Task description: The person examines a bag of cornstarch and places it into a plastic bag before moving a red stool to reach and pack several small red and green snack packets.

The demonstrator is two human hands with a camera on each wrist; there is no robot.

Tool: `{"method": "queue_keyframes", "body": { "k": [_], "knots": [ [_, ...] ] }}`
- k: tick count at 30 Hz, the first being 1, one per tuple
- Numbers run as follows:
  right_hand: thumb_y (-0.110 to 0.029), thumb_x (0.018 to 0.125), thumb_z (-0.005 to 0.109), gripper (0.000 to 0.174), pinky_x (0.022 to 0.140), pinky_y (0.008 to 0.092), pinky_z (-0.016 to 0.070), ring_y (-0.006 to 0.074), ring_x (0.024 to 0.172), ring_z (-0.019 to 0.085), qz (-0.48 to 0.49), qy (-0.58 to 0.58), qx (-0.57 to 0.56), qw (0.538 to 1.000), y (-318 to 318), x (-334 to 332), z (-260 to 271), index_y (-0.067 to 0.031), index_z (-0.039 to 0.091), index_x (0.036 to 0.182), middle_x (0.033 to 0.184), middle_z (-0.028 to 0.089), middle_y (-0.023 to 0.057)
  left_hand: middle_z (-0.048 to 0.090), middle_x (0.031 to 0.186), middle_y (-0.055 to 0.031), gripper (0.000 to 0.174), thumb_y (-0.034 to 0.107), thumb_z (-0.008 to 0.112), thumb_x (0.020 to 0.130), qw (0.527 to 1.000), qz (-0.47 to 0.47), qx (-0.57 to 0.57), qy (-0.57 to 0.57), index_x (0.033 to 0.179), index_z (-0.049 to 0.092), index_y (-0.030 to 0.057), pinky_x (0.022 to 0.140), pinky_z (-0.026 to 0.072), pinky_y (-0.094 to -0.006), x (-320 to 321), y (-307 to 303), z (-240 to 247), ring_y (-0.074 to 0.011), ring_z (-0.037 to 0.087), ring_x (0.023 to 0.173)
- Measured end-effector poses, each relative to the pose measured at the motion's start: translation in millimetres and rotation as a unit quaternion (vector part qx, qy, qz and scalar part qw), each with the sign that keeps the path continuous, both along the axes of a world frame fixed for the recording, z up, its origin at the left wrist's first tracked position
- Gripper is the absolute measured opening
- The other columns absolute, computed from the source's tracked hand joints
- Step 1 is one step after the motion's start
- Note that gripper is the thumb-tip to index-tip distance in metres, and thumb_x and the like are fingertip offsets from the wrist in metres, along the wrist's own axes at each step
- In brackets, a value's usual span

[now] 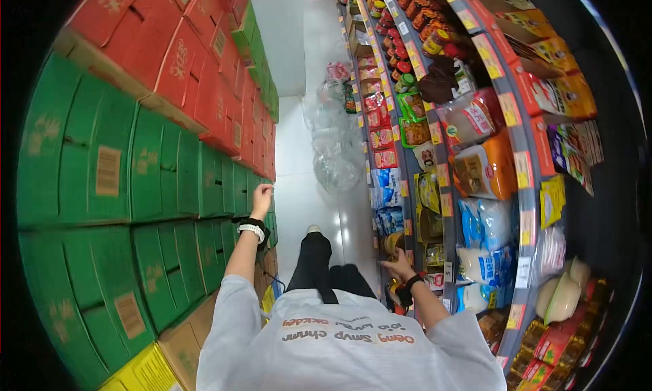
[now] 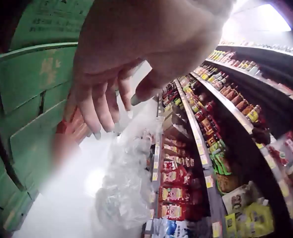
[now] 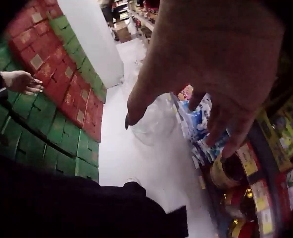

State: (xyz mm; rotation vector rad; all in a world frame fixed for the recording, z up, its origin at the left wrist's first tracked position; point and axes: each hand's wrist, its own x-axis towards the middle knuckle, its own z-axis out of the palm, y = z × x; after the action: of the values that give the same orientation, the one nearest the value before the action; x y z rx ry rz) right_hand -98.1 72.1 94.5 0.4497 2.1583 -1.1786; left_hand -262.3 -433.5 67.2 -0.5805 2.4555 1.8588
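Beside the stacked green boxes (image 1: 163, 167) my left hand (image 1: 261, 202) hangs in the air, its fingers loosely bent and holding nothing; the left wrist view shows the same hand (image 2: 136, 64) above the pale floor. On the other side, my right hand (image 1: 399, 265) is at the lower shelf, close to a jar (image 1: 394, 241). In the right wrist view the right hand (image 3: 211, 74) has its thumb spread away, and its fingertips overlap the top of the labelled jar (image 3: 226, 171); whether they touch it cannot be told.
Red boxes (image 1: 197, 72) are stacked above the green ones on the left. Clear plastic bags (image 1: 336, 153) lie on the aisle floor (image 1: 288, 146) ahead. Shelves on the right hold blue-and-white packets (image 1: 387, 187), sauce jars, bagged goods and bottles.
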Motion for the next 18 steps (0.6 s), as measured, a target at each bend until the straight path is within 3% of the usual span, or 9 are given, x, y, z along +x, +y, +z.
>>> {"method": "queue_keyframes", "body": {
  "k": [2, 3, 6, 7, 10, 12, 14, 16, 18],
  "knots": [
    [-0.035, 0.061, 0.079, 0.088, 0.095, 0.0367, 0.0372, 0.03, 0.115, 0.045, 0.044, 0.06, 0.098, 0.992, -22.1, -36.2, 15.8, 0.001, 0.033, 0.127, 0.122, 0.046, 0.0202, 0.061, 0.093, -0.0072, 0.014, 0.008, 0.049, 0.088, 0.997, 0.021, 0.072, -0.014, 0.095, 0.058, -0.0003, 0.074, 0.0495, -0.0292, -7.2, -5.4, 9.8, -0.0158, 0.058, 0.083],
    [-0.037, 0.056, 0.081, 0.105, 0.102, 0.0393, 0.0281, 0.0353, 0.124, 0.033, 0.053, 0.002, 0.072, 0.996, -30.1, -61.3, 31.1, 0.0023, 0.023, 0.134, 0.131, 0.033, 0.0272, 0.061, 0.094, -0.008, 0.015, 0.008, 0.047, 0.088, 0.998, 0.005, 0.032, -0.059, 0.095, 0.057, -0.0009, 0.074, 0.0496, -0.0296, -17.4, -14.0, -0.1, -0.0167, 0.059, 0.082],
    [-0.039, 0.054, 0.082, 0.111, 0.102, 0.0413, 0.0282, 0.0375, 0.124, 0.031, 0.048, 0.048, 0.077, 0.995, -36.7, -107.0, 11.8, 0.0004, 0.018, 0.136, 0.133, 0.03, 0.0271, 0.062, 0.086, -0.0078, 0.013, 0.003, 0.05, 0.083, 1.0, 0.007, 0.023, -0.003, 0.092, 0.059, -0.0001, 0.072, 0.0478, -0.0282, -61.0, -21.9, 4.4, -0.0172, 0.058, 0.076],
    [-0.04, 0.052, 0.083, 0.117, 0.103, 0.0426, 0.0267, 0.0372, 0.125, 0.03, -0.033, 0.012, -0.006, 0.999, -40.8, -123.3, 7.0, -0.0009, 0.012, 0.138, 0.134, 0.028, 0.0256, 0.062, 0.086, -0.0078, 0.013, 0.003, 0.05, 0.083, 1.0, 0.001, 0.022, -0.007, 0.092, 0.059, -0.0001, 0.072, 0.0478, -0.0282, -80.1, -21.4, 10.8, -0.0172, 0.058, 0.076],
    [-0.04, 0.052, 0.083, 0.119, 0.105, 0.0422, 0.0245, 0.0366, 0.126, 0.028, 0.043, 0.043, 0.117, 0.991, -48.8, -183.5, -4.2, -0.0003, 0.011, 0.138, 0.135, 0.028, 0.025, 0.063, 0.086, -0.0092, 0.013, 0.004, 0.051, 0.083, 1.0, 0.019, 0.002, 0.007, 0.092, 0.06, 0.0016, 0.072, 0.0474, -0.0281, -142.4, -9.5, 46.8, -0.017, 0.059, 0.075],
    [-0.038, 0.053, 0.083, 0.116, 0.106, 0.0405, 0.0228, 0.0365, 0.126, 0.028, 0.033, 0.049, 0.108, 0.992, -52.9, -220.4, -18.2, 0.0017, 0.012, 0.137, 0.135, 0.028, 0.0248, 0.063, 0.084, -0.0112, 0.013, 0.004, 0.052, 0.082, 0.991, 0.009, -0.123, -0.056, 0.092, 0.06, 0.0028, 0.071, 0.0476, -0.029, -175.7, -2.7, 44.7, -0.0171, 0.061, 0.076],
    [-0.036, 0.057, 0.081, 0.11, 0.105, 0.0391, 0.0254, 0.0357, 0.125, 0.03, 0.035, 0.081, 0.109, 0.99, -59.7, -266.4, -44.1, 0.0021, 0.015, 0.136, 0.134, 0.03, 0.024, 0.064, 0.081, -0.0118, 0.012, 0.006, 0.053, 0.081, 0.987, 0.029, -0.159, -0.019, 0.09, 0.06, 0.0034, 0.069, 0.0482, -0.0317, -204.6, 2.3, 14.3, -0.0192, 0.063, 0.076],
    [-0.036, 0.06, 0.079, 0.102, 0.102, 0.0384, 0.0289, 0.0348, 0.123, 0.035, 0.018, 0.061, 0.101, 0.993, -61.3, -316.0, -71.8, 0.0027, 0.02, 0.134, 0.131, 0.035, 0.0237, 0.064, 0.081, -0.0109, 0.013, 0.01, 0.056, 0.079, 0.967, 0.172, -0.144, -0.12, 0.09, 0.06, 0.0039, 0.07, 0.0487, -0.0341, -245.1, 3.6, -24.4, -0.0225, 0.063, 0.077],
    [-0.034, 0.062, 0.078, 0.097, 0.101, 0.0385, 0.0312, 0.035, 0.121, 0.037, 0.027, 0.072, 0.102, 0.992, -69.6, -364.3, -114.6, 0.0035, 0.024, 0.133, 0.13, 0.037, 0.0236, 0.063, 0.085, -0.0111, 0.018, 0.012, 0.058, 0.078, 0.972, 0.158, -0.13, -0.118, 0.093, 0.057, 0.0042, 0.071, 0.0486, -0.0342, -290.3, 9.9, -44.9, -0.024, 0.062, 0.08]
  ]
}}
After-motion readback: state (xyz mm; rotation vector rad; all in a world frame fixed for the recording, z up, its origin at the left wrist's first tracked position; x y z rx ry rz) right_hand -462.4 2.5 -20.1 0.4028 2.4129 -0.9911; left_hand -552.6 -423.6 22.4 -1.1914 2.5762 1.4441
